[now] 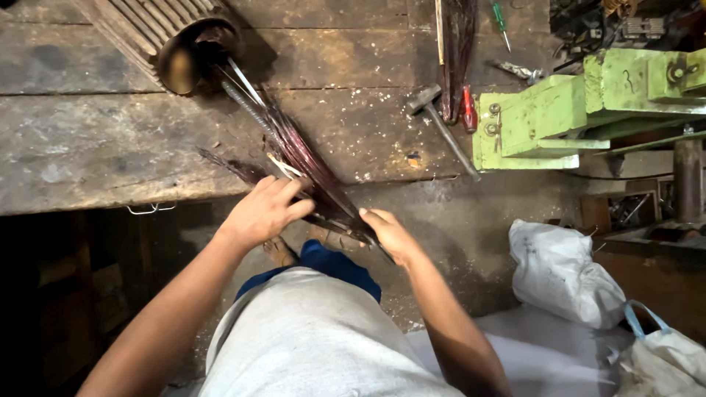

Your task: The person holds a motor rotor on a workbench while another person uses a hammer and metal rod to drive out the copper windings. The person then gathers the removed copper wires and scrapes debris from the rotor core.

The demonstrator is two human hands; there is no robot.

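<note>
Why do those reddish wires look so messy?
The reddish-brown copper wire bundle spills out of the ribbed metal motor housing, frayed and splayed over the worn wooden bench. Both hands, left and right, grip its loose ends.

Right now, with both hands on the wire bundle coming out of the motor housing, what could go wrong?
1. The left hand and right hand are bare on the thin, stiff-looking wire bundle; loose strand ends might cut or prick the skin.
2. The ribbed motor housing lies on its side on the wooden bench; a hard pull might roll or drag it.
</note>
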